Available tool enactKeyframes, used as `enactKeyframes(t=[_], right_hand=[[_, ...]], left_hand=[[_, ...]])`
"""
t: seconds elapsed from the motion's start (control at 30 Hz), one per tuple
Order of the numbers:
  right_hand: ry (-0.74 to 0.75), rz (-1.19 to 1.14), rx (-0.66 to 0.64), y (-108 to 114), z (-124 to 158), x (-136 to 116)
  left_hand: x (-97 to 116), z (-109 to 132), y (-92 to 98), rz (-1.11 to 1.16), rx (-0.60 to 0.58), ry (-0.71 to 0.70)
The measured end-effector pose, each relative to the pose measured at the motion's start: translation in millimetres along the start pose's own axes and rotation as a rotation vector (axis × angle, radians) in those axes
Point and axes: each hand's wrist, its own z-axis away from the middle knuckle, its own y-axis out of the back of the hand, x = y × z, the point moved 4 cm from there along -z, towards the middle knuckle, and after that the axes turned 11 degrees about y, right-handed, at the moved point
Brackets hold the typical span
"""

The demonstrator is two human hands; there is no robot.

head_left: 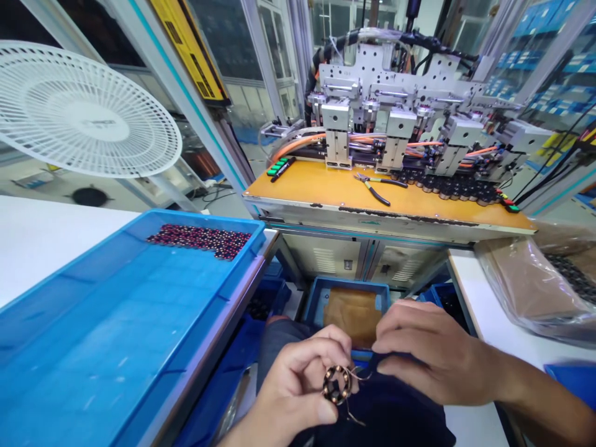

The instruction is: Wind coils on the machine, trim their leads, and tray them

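Observation:
My left hand (307,379) pinches a small ring-shaped motor stator (336,385) between thumb and fingers, above my lap. The stator has a black core with copper windings around the ring, and thin loose wire ends (356,374) stick out to its right and below. Just right of it hovers my right hand (428,351), its thumb and fingers apart with dark cloth showing between them. The fingertips are close to the wire ends, and I see nothing held in them.
At left, a blue tray (139,310) holds rows of small stators (200,239) at its far end. Ahead, a winding machine (400,124) stands over an orange bench (316,186) with cutting pliers (372,186) and dark parts. A fan (88,118) and plastic-wrapped carton (526,285) flank me.

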Motion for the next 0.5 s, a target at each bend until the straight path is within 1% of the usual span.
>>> enactKeyframes(t=[0.03, 0.07, 0.1, 0.17, 0.33, 0.5], right_hand=[[0.066, 0.085, 0.027, 0, -1, -1], [0.131, 0.118, 0.038, -1, -2, -1], [0.185, 0.116, 0.040, -4, -3, -2], [0.246, 0.079, 0.045, -9, -6, -3], [0.319, 0.021, 0.075, -14, -12, -3], [0.320, 0.030, 0.118, -17, -7, 1]], left_hand=[[-1, 0, -0.7, 0.026, -0.011, 0.025], [-3, -1, -1.6, 0.052, -0.016, 0.060], [-4, -1, -2.7, 0.078, -0.020, 0.094], [-6, -2, -5.1, 0.123, -0.033, 0.135], [-13, -4, -4.9, 0.167, -0.059, 0.132], [-15, -5, -2.2, 0.153, -0.080, 0.136]])
